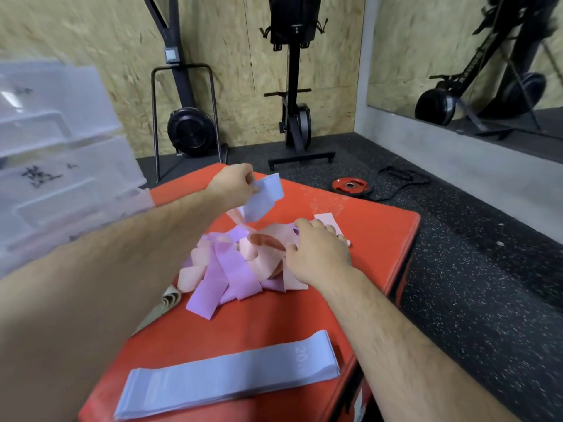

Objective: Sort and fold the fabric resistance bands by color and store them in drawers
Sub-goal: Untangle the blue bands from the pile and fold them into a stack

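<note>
Sorting on the red box (304, 315)
Left hand (234, 182) pinches a blue-grey band (265, 197) at 12 o'clock of the pile (234, 266); right hand (320, 252) rests unclenched at 3 o'clock.

1. The back wall (91, 32) is bare, pale chipboard.
2. The floor (472, 269) is black rubber flecked with white.
3. 2 black exercise machines stand against that wall: a fan machine (190, 132) at left and an upright machine (297, 117) at the middle.
4. A mirror (457, 56) hangs on the grey right wall (426, 153).
5. A red weight plate (348, 186) lies on the floor beside a black cord (402, 178).
</note>
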`<action>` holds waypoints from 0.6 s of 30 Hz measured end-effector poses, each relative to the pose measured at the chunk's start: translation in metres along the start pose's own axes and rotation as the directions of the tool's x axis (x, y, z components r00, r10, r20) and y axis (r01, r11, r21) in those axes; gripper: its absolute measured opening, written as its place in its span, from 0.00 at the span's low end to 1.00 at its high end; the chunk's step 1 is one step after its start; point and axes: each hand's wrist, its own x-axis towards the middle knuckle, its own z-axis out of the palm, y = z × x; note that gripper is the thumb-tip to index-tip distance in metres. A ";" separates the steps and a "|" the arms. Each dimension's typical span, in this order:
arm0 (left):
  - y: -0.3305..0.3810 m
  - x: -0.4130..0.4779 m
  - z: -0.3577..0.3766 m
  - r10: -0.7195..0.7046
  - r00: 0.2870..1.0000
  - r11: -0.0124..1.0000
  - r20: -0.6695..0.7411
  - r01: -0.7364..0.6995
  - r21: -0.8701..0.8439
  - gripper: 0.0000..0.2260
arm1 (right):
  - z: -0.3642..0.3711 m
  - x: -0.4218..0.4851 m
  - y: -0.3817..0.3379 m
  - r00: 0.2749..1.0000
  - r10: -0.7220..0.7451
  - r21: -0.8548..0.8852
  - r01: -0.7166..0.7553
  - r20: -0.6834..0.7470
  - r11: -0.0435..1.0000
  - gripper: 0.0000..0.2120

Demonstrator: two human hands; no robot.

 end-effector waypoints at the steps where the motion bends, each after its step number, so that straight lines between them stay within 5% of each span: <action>1: 0.001 0.001 -0.012 -0.007 0.999 0.999 -0.032 0.006 -0.042 0.06 | -0.003 0.000 -0.002 1.000 -0.007 0.009 0.007 -0.017 1.000 0.19; 8: 0.031 -0.024 -0.091 0.015 0.982 0.939 -0.189 -0.078 -0.334 0.13 | -0.035 -0.003 -0.016 0.966 -0.050 0.294 0.127 -0.253 0.947 0.17; 12: 0.057 -0.078 -0.121 0.056 0.977 0.888 -0.204 -0.142 -0.437 0.16 | -0.061 -0.018 -0.032 0.925 -0.013 0.655 0.278 -0.379 0.703 0.11; 16: 0.061 -0.152 -0.123 0.017 0.974 0.848 -0.227 -0.134 -0.513 0.16 | -0.071 -0.047 -0.049 0.969 -0.007 0.901 0.233 -0.247 0.366 0.13; 18: 0.054 -0.188 -0.115 -0.018 0.982 0.732 -0.187 -0.115 -0.672 0.17 | -0.068 -0.063 -0.053 0.988 -0.030 0.943 0.151 -0.149 0.298 0.14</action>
